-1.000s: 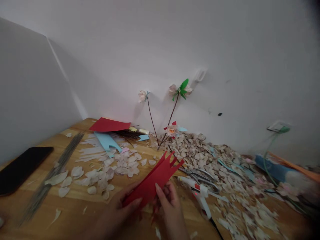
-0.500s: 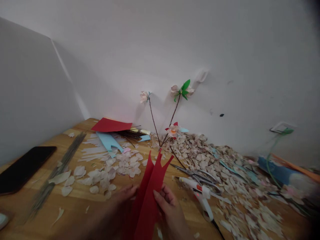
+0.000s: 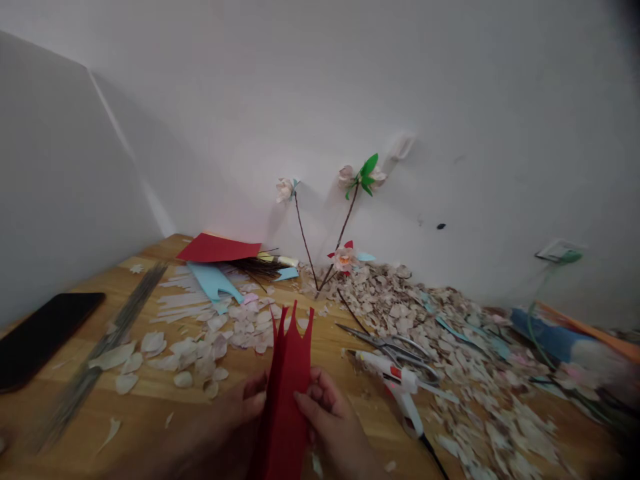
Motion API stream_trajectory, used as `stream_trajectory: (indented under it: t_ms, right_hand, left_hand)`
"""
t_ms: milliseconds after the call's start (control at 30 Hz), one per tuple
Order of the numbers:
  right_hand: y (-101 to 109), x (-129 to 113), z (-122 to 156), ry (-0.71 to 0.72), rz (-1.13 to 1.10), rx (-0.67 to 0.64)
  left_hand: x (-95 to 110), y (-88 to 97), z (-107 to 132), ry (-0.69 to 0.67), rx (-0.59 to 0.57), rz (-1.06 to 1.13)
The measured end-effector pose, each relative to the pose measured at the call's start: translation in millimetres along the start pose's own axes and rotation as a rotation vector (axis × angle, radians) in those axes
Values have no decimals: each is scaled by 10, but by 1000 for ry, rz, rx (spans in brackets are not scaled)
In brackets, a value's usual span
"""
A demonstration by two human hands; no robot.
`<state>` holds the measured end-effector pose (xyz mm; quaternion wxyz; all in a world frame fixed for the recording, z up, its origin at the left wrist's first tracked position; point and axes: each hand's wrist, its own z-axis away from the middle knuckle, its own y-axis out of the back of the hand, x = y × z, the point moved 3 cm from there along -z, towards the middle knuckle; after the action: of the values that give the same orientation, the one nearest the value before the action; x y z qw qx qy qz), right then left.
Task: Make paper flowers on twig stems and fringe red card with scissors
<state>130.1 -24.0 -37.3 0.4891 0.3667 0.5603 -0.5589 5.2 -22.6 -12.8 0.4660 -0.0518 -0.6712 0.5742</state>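
Between my hands stands a folded sheet of red paper (image 3: 290,393), its top edge cut into several pointed tips. My right hand (image 3: 333,417) pinches its right side, thumb on the front face. My left hand (image 3: 245,403) grips the left side, with its fingers partly behind the paper. To the right lie a pair of scissors (image 3: 387,343) and a white glue gun (image 3: 395,380). Loose pale petals (image 3: 200,357) are scattered to the left of the paper. Behind it, handmade flowers on brown stems (image 3: 345,257) lean toward the wall.
A black phone (image 3: 50,340) and a bundle of thin wires (image 3: 107,353) lie at left. Red sheet paper (image 3: 217,248) and cut blue paper (image 3: 213,283) sit at the back left. A large heap of dried petals (image 3: 400,300) spreads along the wall and down the right.
The cut red paper has turned more upright and its halves are closer together, its tips shifting left. Both hands keep hold of it. The view has shifted slightly.
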Motion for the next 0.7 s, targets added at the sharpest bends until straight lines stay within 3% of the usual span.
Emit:
stream_trajectory:
  t_ms: [100, 167, 300, 333, 400, 533, 700]
  right_hand:
    - [33, -185, 82, 13, 102, 3]
    - [201, -437, 149, 63, 217, 57]
    - [1017, -1165, 185, 355, 744, 405]
    - [1255, -1300, 142, 341, 915, 423]
    - [1718, -1464, 17, 276, 1032, 426]
    - [2313, -1340, -230, 38, 1307, 300]
    - [2504, -949, -353, -106, 1618, 135]
  left_hand:
    - [0, 17, -11, 1, 18, 8]
    - [6, 55, -19, -6, 65, 3]
    - [18, 176, -32, -18, 172, -21]
    - [20, 200, -34, -22, 188, -19]
    - [19, 231, -35, -19, 217, -5]
    - [21, 237, -28, -23, 277, 0]
    - [61, 229, -46, -56, 267, -22]
